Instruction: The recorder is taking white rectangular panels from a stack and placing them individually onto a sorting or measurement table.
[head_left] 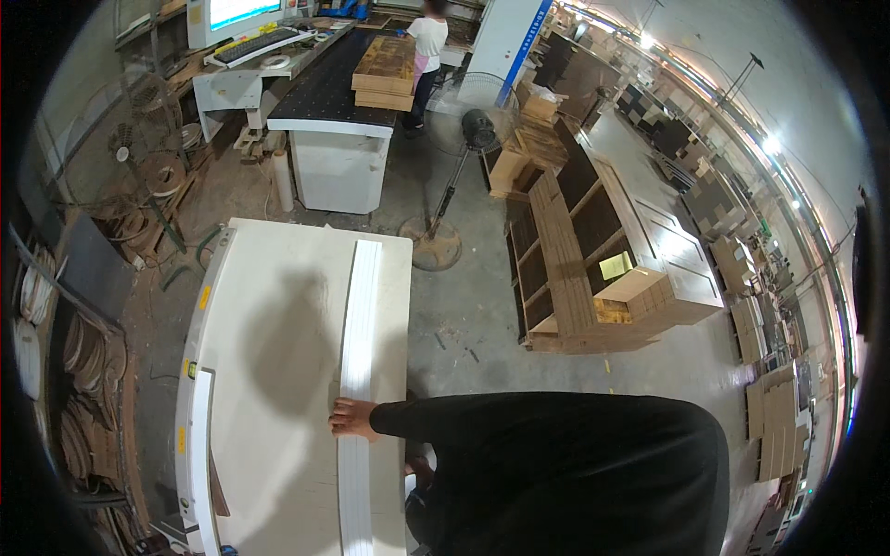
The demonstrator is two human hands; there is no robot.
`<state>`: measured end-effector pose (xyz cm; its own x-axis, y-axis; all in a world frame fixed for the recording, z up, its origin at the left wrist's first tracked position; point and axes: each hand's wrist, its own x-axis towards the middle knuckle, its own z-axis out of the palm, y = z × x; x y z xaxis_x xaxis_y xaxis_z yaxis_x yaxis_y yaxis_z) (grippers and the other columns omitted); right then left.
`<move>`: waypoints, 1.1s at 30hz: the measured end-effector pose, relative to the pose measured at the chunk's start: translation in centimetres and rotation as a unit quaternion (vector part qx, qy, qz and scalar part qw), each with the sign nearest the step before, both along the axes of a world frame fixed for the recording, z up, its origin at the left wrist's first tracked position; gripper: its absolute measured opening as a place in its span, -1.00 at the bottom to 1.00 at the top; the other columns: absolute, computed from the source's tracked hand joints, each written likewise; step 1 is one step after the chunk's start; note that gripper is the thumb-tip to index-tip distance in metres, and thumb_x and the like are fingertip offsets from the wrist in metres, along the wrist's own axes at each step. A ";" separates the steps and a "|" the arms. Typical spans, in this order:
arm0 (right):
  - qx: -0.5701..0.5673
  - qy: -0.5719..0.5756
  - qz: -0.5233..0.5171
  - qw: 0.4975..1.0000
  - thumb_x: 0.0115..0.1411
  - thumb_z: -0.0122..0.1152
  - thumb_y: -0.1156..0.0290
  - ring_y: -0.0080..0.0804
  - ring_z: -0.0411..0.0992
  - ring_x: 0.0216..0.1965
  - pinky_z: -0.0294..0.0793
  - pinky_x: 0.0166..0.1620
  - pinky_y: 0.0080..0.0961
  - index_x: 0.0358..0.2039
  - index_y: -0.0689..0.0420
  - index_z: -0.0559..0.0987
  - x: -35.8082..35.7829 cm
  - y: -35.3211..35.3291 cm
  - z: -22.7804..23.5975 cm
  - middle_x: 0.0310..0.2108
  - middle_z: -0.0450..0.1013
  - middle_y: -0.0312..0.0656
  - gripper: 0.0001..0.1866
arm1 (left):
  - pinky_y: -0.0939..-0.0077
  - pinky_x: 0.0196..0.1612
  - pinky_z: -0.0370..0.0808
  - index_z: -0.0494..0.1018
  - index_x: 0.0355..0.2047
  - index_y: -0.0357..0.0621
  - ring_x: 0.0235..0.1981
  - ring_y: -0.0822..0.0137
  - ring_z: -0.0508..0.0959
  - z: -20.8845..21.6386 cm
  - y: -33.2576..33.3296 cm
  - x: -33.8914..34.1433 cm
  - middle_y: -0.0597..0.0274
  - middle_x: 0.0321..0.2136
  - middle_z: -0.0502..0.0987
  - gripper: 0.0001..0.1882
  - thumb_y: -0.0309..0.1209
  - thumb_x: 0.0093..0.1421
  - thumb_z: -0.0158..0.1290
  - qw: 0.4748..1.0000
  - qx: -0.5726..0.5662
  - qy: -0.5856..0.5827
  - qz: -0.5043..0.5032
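My right hand [353, 418] reaches in from the right in a black sleeve [565, 463] and lies across a long white grooved strip [360, 320]. Its fingers curl over the strip's left edge. The strip runs lengthwise on a pale board-topped table [269, 250], near its right edge. It could be one piece or several side by side; I cannot tell. My left hand does not show. Below my right sleeve is a patch of skin, too covered to make out. A second, narrower white strip [201, 445] lies along the table's left side.
A standing fan [477, 128] rises beyond the table. Behind is a dark-topped bench [320, 79] with stacked wooden boards [385, 65] and a person [428, 42]. Wooden cabinets [593, 250] stand to the right. Curved wood pieces [83, 357] fill a rack at left.
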<state>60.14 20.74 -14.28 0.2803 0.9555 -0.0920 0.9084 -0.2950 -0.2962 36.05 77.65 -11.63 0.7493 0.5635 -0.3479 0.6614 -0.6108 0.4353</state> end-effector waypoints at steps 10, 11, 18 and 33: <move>0.012 -0.026 -0.001 1.000 -0.24 0.51 0.31 -0.11 0.24 0.28 -0.02 0.46 0.08 0.01 -0.03 0.49 0.6 -0.3 -1.3 0.13 0.37 -0.20 -0.31 | 0.03 0.10 0.52 0.41 0.30 -0.30 0.14 -0.10 0.56 0.7 -4.6 3.2 -0.24 0.16 0.54 -0.01 0.31 0.16 0.24 0.985 -0.167 -0.022 -0.038; 0.018 -0.023 0.003 1.000 -0.24 0.51 0.31 -0.11 0.24 0.28 -0.02 0.46 0.08 0.01 -0.03 0.49 0.1 0.6 -1.2 0.13 0.37 -0.20 -0.31 | 0.20 0.25 0.42 0.51 0.17 -0.39 0.09 0.00 0.61 1.4 -7.0 4.3 -0.30 -0.06 0.66 -0.07 0.29 0.17 0.24 0.973 0.029 0.191 -0.128; 0.045 -0.021 0.015 0.999 -0.47 0.56 0.21 -0.09 0.27 0.27 -0.01 0.48 0.10 -0.02 -0.02 0.51 0.3 0.3 -4.5 0.12 0.39 -0.17 -0.16 | 0.14 -0.06 0.65 0.57 -0.04 -0.14 -0.17 0.02 0.75 -1.3 -27.6 14.0 0.03 -0.23 0.75 -0.50 -0.40 -0.04 0.37 0.985 -0.048 -0.097 -0.133; 0.101 -0.049 -0.012 0.994 0.13 0.29 0.28 -0.26 0.02 0.55 -0.05 0.52 0.07 0.01 -0.05 0.55 0.3 -1.1 -2.4 0.53 0.10 -0.21 -0.60 | -0.17 -0.29 0.54 0.59 -0.14 -0.07 -0.35 -0.30 0.64 -0.3 -35.8 17.4 -0.16 -0.38 0.66 -0.62 -0.03 0.47 -0.02 0.969 0.126 -0.111 -0.181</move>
<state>60.44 19.60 -16.65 0.3018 0.9444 0.1302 0.9293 -0.2609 -0.2615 53.48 41.83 -11.90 0.9541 0.2966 -0.0408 0.2918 -0.8906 0.3487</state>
